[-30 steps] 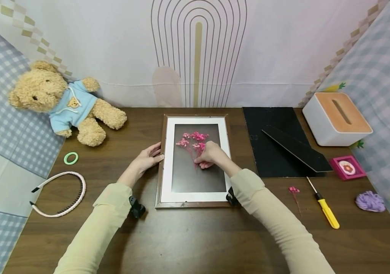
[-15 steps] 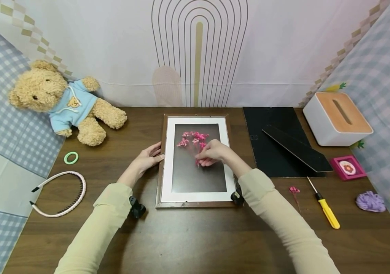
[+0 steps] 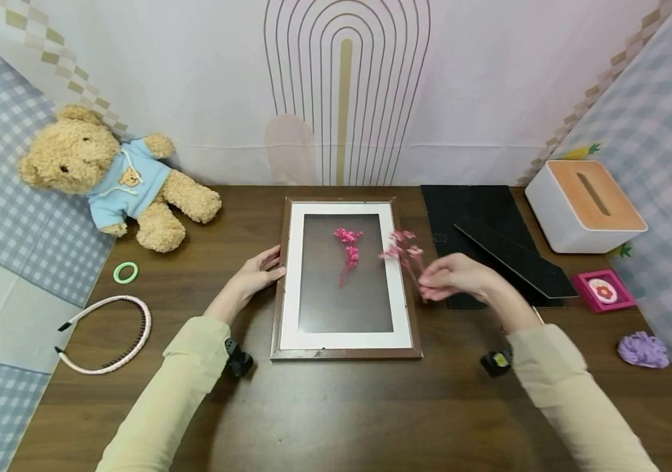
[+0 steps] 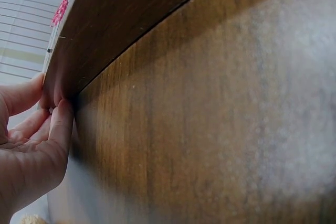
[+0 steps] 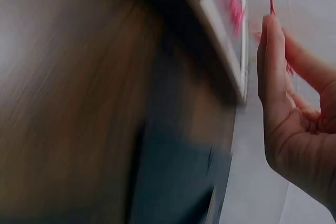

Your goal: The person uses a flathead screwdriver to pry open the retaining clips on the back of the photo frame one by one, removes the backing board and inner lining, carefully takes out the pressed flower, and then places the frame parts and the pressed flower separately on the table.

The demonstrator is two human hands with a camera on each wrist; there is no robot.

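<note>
A brown picture frame [image 3: 344,354] with a white mat lies on the table. One pink dried flower sprig [image 3: 350,254] rests on its dark centre panel. At the frame's left edge my left hand [image 3: 251,278] holds on, the thumb at the upper rim and the fingers against the side wall, as the left wrist view shows. My right hand [image 3: 459,278] pinches another pink dried flower sprig [image 3: 408,252] by its stem, in the air over the frame's right edge. In the right wrist view, fingers [image 5: 274,59] and thumb meet at the stem; most of the sprig is hidden there.
Right of the frame lie a black board [image 3: 471,203] and a folded-out black stand [image 3: 513,255]. Beyond are a tissue box [image 3: 589,203], a pink box [image 3: 604,290] and a purple scrunchie [image 3: 642,349]. A teddy bear [image 3: 129,177], green ring [image 3: 126,273] and headband [image 3: 135,337] sit left.
My right hand has lifted a flower sprig off the panel and carried it right, past the frame's edge. One sprig stays on the panel. My left hand keeps its place.
</note>
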